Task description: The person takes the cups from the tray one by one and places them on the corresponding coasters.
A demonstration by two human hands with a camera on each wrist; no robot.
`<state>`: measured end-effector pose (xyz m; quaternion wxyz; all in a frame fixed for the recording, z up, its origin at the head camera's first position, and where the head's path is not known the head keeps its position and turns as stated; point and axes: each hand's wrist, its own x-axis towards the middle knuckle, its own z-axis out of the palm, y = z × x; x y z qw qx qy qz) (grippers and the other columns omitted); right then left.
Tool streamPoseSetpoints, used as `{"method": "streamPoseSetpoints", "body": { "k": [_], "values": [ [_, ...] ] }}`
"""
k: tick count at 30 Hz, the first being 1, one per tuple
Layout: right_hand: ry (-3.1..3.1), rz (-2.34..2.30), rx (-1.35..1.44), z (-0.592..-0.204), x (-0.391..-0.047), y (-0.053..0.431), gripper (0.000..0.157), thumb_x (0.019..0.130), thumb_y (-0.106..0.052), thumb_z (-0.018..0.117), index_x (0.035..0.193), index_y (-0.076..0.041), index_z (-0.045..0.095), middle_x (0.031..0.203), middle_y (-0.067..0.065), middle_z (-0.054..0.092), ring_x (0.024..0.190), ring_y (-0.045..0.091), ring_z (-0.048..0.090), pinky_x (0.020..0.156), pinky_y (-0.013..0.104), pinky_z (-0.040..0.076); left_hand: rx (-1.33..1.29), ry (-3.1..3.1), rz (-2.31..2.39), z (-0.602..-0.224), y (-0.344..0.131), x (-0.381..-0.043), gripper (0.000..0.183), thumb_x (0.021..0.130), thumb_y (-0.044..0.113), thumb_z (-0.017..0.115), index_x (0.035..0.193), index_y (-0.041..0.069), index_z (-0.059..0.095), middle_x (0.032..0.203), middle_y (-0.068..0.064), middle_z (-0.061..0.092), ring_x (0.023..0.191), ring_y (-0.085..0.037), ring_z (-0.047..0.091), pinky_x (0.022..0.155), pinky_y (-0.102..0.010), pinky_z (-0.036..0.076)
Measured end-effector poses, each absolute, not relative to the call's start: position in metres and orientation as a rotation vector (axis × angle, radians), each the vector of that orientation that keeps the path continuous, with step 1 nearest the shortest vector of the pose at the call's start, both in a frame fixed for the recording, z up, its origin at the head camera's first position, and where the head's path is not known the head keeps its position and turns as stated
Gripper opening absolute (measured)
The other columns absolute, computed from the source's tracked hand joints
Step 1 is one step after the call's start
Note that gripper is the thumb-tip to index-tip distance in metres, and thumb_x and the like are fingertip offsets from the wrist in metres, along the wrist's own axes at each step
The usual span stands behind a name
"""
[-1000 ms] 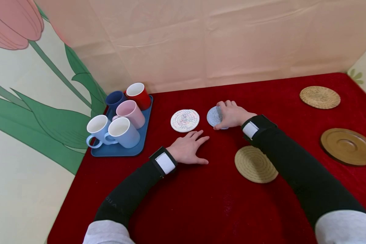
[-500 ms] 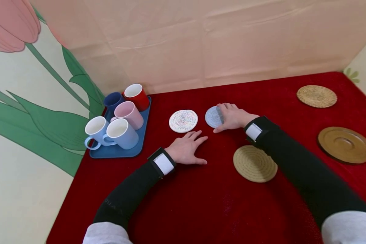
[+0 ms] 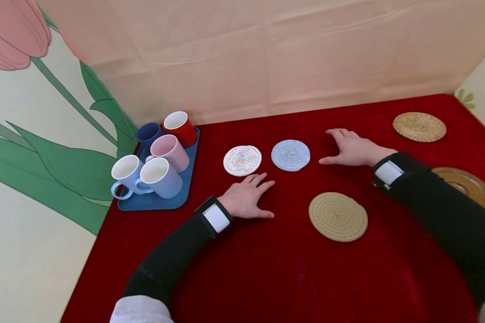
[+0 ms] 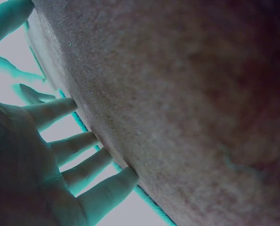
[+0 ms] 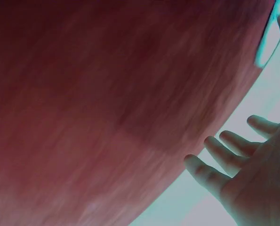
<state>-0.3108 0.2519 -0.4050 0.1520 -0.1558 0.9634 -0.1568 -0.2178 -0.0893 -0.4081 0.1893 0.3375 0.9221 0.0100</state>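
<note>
My left hand [image 3: 244, 198] rests with spread fingers on the red cloth, its fingertips just in front of a white coaster [image 3: 242, 160] with a coloured pattern. To the right of that coaster lies a round light-blue woven coaster [image 3: 290, 155], flat and fully visible. My right hand [image 3: 353, 148] is to the right of the blue coaster, apart from it, thumb and fingers parted with nothing between them. A round beige woven mat [image 3: 338, 217] lies nearer to me, between the two forearms. In the right wrist view the fingers [image 5: 210, 176] are extended over the cloth.
A blue tray [image 3: 153, 204] at the left carries several mugs: navy, a red mug [image 3: 182, 130], a pink mug [image 3: 171, 152] and light-blue ones. At the right lie a woven straw mat [image 3: 419, 127] and a brown round plate [image 3: 474, 186], partly behind my right sleeve. A wall stands behind the table.
My right hand has let go of the light-blue coaster and moved right, away from it. The coaster stays on the cloth, and the left hand holds its place.
</note>
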Motion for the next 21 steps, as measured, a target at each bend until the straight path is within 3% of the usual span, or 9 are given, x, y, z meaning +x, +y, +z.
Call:
{"method": "streamPoseSetpoints", "body": {
  "k": [10, 16, 21],
  "values": [
    [2.886, -0.557, -0.167, -0.397, -0.330, 0.365, 0.102, 0.100, -0.059, 0.050, 0.152, 0.018, 0.008, 0.145, 0.051, 0.013, 0.132, 0.067, 0.018, 0.103, 0.079, 0.022, 0.936, 2.603, 0.020, -0.406, -0.093, -0.218, 0.090, 0.092, 0.064, 0.062, 0.163, 0.022, 0.025, 0.169, -0.007, 0.017, 0.154, -0.024, 0.018, 0.095, -0.041, 0.053],
    [2.896, -0.496, 0.297, -0.412, -0.334, 0.410, 0.115, 0.094, -0.073, 0.041, 0.150, 0.020, 0.001, 0.140, 0.053, 0.010, 0.128, 0.069, 0.016, 0.095, 0.079, 0.028, 0.922, 2.602, 0.017, -0.407, -0.094, -0.218, 0.091, 0.092, 0.064, 0.062, 0.163, 0.023, 0.024, 0.170, -0.007, 0.016, 0.154, -0.024, 0.018, 0.094, -0.040, 0.054],
    [2.799, -0.496, 0.497, -0.422, -0.334, 0.428, 0.130, 0.087, -0.081, 0.039, 0.148, 0.018, -0.020, 0.149, 0.053, -0.011, 0.140, 0.067, 0.000, 0.107, 0.076, 0.020, 0.927, 2.599, 0.021, -0.408, -0.094, -0.217, 0.090, 0.092, 0.064, 0.062, 0.163, 0.023, 0.024, 0.170, -0.006, 0.016, 0.154, -0.024, 0.017, 0.095, -0.041, 0.053]
  ]
}}
